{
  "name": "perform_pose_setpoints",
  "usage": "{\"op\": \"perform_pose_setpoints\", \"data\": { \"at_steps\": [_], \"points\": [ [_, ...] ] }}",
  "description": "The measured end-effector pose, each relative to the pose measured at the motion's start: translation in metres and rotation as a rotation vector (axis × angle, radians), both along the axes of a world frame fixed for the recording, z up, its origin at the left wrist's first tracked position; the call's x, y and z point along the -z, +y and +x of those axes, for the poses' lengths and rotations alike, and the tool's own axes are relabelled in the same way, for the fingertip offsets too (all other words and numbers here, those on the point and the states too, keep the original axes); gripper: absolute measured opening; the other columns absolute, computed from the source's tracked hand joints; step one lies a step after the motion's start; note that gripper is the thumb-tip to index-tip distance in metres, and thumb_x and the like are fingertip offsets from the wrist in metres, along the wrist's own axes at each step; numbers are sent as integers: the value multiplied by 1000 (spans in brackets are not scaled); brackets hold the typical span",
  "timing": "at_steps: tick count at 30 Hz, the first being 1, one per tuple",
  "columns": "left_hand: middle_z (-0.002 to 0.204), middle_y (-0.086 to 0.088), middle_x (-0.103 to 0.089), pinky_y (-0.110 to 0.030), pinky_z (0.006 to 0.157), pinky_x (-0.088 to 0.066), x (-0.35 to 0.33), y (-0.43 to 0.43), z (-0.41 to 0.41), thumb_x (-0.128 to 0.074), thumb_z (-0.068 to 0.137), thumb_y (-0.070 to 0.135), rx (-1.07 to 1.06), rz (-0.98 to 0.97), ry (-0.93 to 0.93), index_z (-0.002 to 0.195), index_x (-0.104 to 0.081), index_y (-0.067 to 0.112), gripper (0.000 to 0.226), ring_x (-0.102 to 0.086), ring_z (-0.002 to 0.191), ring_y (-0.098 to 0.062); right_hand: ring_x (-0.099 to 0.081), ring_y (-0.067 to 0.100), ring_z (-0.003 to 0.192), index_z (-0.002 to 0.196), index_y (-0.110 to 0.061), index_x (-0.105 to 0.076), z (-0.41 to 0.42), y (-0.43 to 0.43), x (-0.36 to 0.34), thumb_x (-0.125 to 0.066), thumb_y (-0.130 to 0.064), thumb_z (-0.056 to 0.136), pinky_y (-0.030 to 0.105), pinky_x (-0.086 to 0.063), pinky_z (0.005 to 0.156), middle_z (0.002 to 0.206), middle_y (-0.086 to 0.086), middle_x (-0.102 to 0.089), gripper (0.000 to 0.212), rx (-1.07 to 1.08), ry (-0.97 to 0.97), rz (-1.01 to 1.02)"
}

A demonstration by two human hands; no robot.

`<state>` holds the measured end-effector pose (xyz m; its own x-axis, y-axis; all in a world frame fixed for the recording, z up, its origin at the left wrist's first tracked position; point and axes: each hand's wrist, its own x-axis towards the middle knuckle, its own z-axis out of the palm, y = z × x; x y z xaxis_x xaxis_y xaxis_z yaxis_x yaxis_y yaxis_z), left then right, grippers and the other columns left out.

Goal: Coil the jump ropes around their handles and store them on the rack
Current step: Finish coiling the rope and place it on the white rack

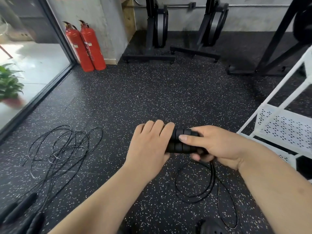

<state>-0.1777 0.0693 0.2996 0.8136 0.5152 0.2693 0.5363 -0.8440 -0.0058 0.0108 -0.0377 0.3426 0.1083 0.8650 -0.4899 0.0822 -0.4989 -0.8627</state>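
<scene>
Two black ribbed jump rope handles (181, 141) lie side by side between my hands, above the speckled floor. My left hand (150, 146) grips their left end with fingers curled over the top. My right hand (214, 146) holds the right end, thumb laid across the handles. Their thin black rope (195, 188) hangs in loose loops below my right hand. A tangle of other ropes (62, 146) lies on the floor at the left, with several black handles (22, 210) at the bottom left. The white perforated rack (285, 127) stands at the right.
Two red fire extinguishers (86, 46) lean by the wall at the back left. Black machine frames (158, 31) stand along the far wall. A potted plant (10, 86) sits behind the glass door at the left. A black shoe (211, 227) shows at the bottom.
</scene>
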Motion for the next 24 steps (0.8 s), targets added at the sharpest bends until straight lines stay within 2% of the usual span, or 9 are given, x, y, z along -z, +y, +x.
{"op": "perform_pose_setpoints", "data": {
  "at_steps": [2, 4, 9, 12, 14, 16, 20, 24],
  "points": [
    [114, 5, -59, -41, 86, -47, -3, 4, 0, -88, 73, 48, -21, 35, -11, 134, -53, 27, 73, -56, 101, -24, -53, 12, 62, 129, 3, -62, -1, -1, -2, -67, -36, 102, 18, -28, 44, 117, 27, -74, 48, -6, 105, 24],
    [108, 6, -61, -41, 80, -48, -4, 4, 1, -89, 71, 50, -30, 18, -22, 124, -56, 26, 67, -58, 95, -24, -49, 11, 60, 129, 6, -61, -3, -1, -3, -63, -41, 103, 19, -25, 44, 113, 25, -76, 54, -2, 141, 45],
    [108, 12, -61, -35, 74, -47, -11, -5, 5, -75, 85, 60, -113, -115, -45, 120, -50, 30, 52, -62, 98, -19, -40, 12, 57, 118, -2, -73, -16, 2, 3, -55, -64, 101, 23, -21, 44, 101, 25, -77, 67, 145, 123, 81],
    [107, 14, -60, -34, 73, -45, -17, -8, 5, -64, 87, 70, -119, -206, -66, 122, -49, 33, 52, -61, 98, -15, -38, 12, 57, 114, 1, -72, -16, 3, 7, -56, -66, 99, 23, -23, 44, 89, 19, -75, 71, 178, 118, 88],
    [105, 14, -60, -35, 75, -49, -19, -5, 3, -60, 86, 73, -68, -255, -13, 115, -46, 34, 51, -61, 94, -15, -40, 11, 55, 110, 1, -71, -13, 2, 8, -59, -65, 98, 22, -26, 44, 81, 12, -71, 68, 174, 99, 63],
    [100, 13, -60, -35, 73, -46, -21, -2, -1, -58, 86, 74, -23, -318, 68, 107, -40, 33, 49, -56, 84, -16, -41, 10, 54, 103, -4, -71, -13, 1, 10, -59, -64, 98, 21, -28, 45, 77, 9, -68, 61, 161, 74, 24],
    [87, 12, -53, -37, 70, -44, -24, -3, -3, -63, 90, 60, -61, -390, 137, 104, -40, 31, 40, -53, 77, -21, -41, 13, 56, 102, -3, -75, -20, 1, 10, -51, -71, 100, 24, -30, 49, 90, 16, -79, 72, 94, 4, 13],
    [84, 9, -58, -36, 67, -49, -29, 3, -4, -67, 86, 41, -169, -521, 68, 103, -44, 31, 30, -59, 74, -19, -43, 13, 57, 89, -17, -73, -25, 5, 1, -39, -72, 103, 25, -36, 55, 67, -2, -71, 66, 217, -139, 76]
  ]
}}
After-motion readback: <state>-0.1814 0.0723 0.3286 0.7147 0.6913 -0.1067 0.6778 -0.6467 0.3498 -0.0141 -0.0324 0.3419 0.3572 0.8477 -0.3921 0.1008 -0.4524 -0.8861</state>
